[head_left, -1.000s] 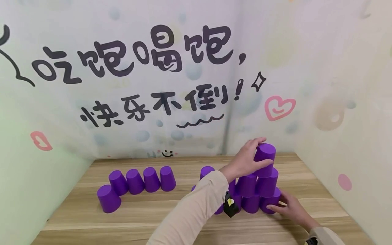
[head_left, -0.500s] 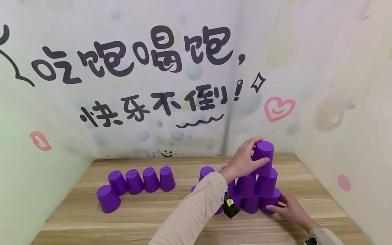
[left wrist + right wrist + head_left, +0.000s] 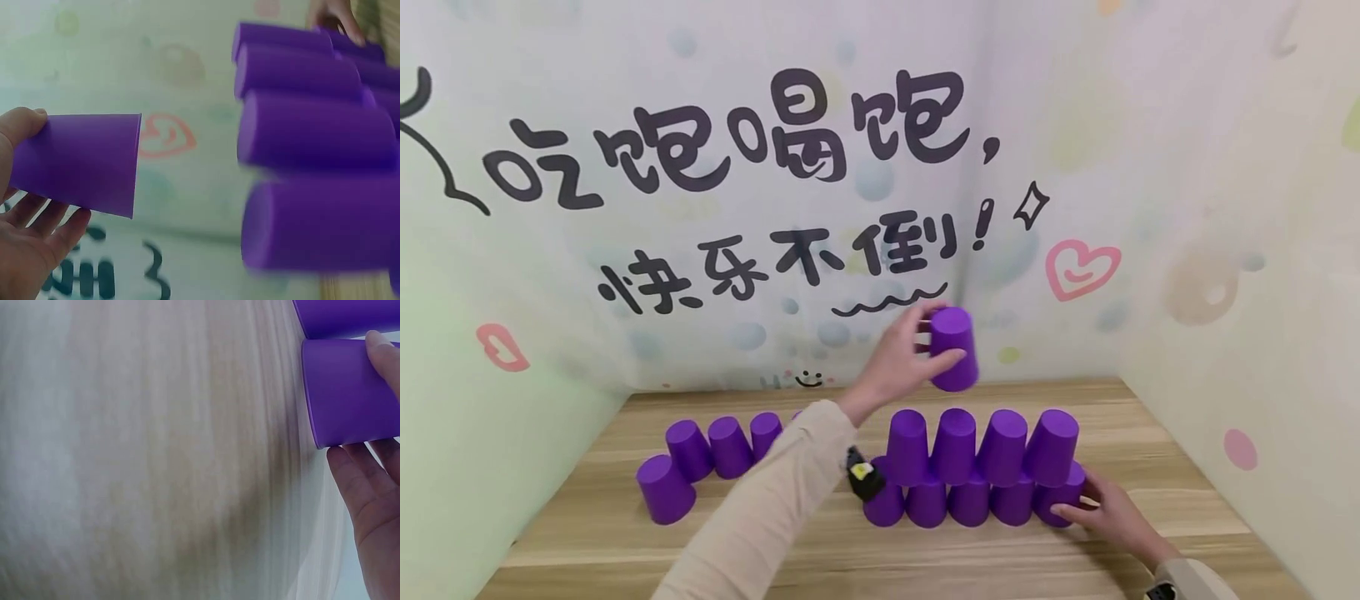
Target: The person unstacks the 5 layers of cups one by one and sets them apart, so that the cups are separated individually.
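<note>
Inside my left hand (image 3: 897, 358), fingers clamped, hung one cup (image 3: 955, 339); right hand (image 3: 1117, 514) pinched the bottom-row end cup (image 3: 344, 390), probably steadying it.

- Gripping a cup (image 3: 957, 340) base up in the left hand (image 3: 897, 356), thumb across its near side.
- Below this grip, apart from it, showing an upper row (image 3: 956, 446) of four cups stacked on a lower row (image 3: 969, 504) of five.
- Lower and to the right of it, holding the end cup (image 3: 1045, 502) with the right hand (image 3: 1108, 517).
- Lower and to its left, partly hidden by the left sleeve (image 3: 760, 500), showing other cups (image 3: 731, 448) on the table (image 3: 1000, 558).
- Behind and above it, bearing black writing (image 3: 801, 235) on the wall (image 3: 1037, 50); to the upper right, a pink heart (image 3: 1058, 271).
</note>
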A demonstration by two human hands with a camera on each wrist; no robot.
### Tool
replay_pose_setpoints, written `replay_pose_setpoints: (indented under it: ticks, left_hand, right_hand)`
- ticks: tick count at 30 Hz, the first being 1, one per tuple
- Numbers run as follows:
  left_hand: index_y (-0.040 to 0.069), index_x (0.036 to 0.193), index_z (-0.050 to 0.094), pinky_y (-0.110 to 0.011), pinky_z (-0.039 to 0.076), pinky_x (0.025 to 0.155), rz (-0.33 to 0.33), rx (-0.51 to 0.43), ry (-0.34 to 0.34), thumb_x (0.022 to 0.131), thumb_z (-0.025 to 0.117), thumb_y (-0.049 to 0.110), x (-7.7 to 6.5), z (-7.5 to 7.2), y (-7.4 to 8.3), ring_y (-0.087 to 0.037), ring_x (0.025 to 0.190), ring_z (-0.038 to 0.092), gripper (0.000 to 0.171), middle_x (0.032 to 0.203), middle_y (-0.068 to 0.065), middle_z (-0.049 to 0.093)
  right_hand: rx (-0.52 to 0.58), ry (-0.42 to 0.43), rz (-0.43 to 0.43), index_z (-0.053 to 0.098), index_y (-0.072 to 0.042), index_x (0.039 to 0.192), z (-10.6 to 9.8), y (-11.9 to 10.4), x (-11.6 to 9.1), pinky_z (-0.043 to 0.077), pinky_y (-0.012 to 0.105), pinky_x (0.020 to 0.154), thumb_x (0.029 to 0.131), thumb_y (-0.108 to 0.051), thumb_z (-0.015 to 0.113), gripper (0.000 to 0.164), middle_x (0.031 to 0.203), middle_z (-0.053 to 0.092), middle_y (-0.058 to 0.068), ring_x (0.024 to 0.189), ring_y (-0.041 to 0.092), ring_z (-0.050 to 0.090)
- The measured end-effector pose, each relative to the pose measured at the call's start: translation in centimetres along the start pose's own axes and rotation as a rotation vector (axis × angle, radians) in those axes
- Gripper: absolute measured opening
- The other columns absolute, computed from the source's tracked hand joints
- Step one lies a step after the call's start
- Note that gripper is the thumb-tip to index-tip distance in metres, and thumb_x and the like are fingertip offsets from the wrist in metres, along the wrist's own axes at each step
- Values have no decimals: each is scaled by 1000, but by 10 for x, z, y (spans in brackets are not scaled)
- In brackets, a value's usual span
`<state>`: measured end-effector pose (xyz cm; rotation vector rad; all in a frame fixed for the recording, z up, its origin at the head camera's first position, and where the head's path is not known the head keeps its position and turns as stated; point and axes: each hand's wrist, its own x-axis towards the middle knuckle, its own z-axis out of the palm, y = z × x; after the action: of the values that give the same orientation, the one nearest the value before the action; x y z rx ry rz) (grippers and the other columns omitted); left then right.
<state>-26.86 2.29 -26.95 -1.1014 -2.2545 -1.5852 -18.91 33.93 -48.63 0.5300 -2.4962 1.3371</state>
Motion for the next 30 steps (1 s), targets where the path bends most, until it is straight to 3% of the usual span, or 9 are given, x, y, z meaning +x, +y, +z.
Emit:
replay_pose_setpoints:
  ticks: [4,11,14,18,22,30]
  left_hand:
    - [4,125,40,-29,50,76,-29,53,71,76,70,13,-19,-39,-13,-25,94,56,58,111,-12,51]
    - [-6,124,39,-40,48,81,-115,100,132,77,67,4,-58,-92,0,-33,101,50,56,113,-22,49]
    - [-4,125,38,-38,48,81,-141,135,166,77,67,7,-75,-114,-16,-30,102,49,57,114,-20,49]
    - [-3,125,36,-39,48,81,-186,187,223,78,68,11,-102,-142,-44,-31,103,49,59,117,-19,48]
    - [-7,124,35,-43,48,81,-227,269,286,78,67,10,-130,-161,-61,-36,102,50,58,116,-23,47]
    - [-10,121,35,-48,47,78,-303,369,310,79,65,8,-180,-175,-87,-40,98,50,55,111,-27,47]
  right_hand:
    - [-19,6,5,49,10,113,0,-1,1,53,26,66,70,-5,73,52,97,60,-12,86,0,57]
    - [-34,17,20,47,11,115,-1,-2,0,53,26,65,70,-5,73,55,98,59,-14,84,-1,57]
    - [-36,17,23,46,11,116,0,-3,-1,53,26,65,70,-5,73,56,98,58,-15,85,-1,57]
    - [-47,13,30,46,11,117,0,-5,-2,53,26,65,70,-5,73,57,98,63,1,85,-1,56]
    - [-59,11,40,46,11,116,-1,-5,-2,52,26,65,70,-6,73,56,96,62,16,84,-1,56]
    - [-51,10,36,47,11,115,0,-2,0,52,25,65,70,-5,73,54,96,63,11,85,-1,57]
